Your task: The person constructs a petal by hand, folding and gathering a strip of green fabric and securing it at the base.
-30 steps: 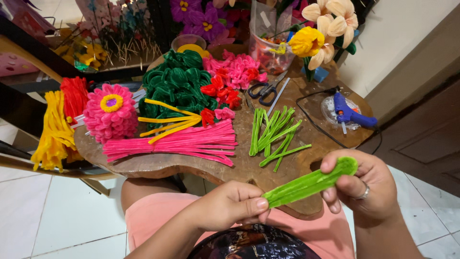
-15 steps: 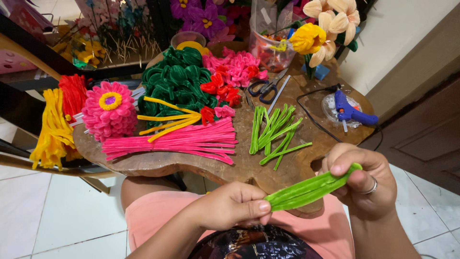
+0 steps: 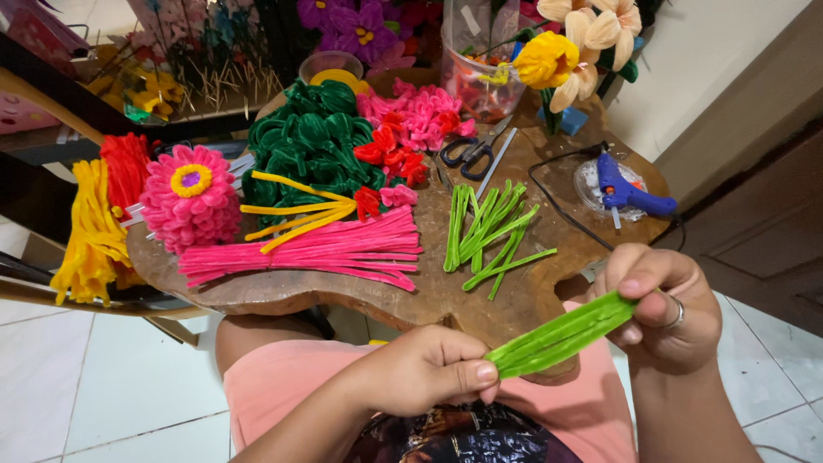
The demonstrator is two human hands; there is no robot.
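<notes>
A flat light-green bundle of pipe cleaners point(image 3: 561, 334) is stretched between both my hands, just in front of the wooden table point(image 3: 429, 296). My left hand point(image 3: 424, 369) pinches its lower end between thumb and fingers. My right hand point(image 3: 664, 304), a ring on one finger, grips its upper end. On the table beyond lie several loose green pipe cleaner pieces point(image 3: 489, 231), a bunch of pink pipe cleaners point(image 3: 317, 253) and a few yellow ones point(image 3: 296, 210).
A pink flower with a yellow centre point(image 3: 190, 206), a dark green coiled heap point(image 3: 309, 146), red and pink pieces point(image 3: 411, 129), scissors point(image 3: 470, 153) and a blue glue gun point(image 3: 630, 193) with its cord sit on the table. Yellow and red bundles point(image 3: 94, 214) hang at left. Finished flowers point(image 3: 566, 47) stand behind.
My right hand has lowered slightly with the green bundle, which stays gripped at both ends. The table items have not moved.
</notes>
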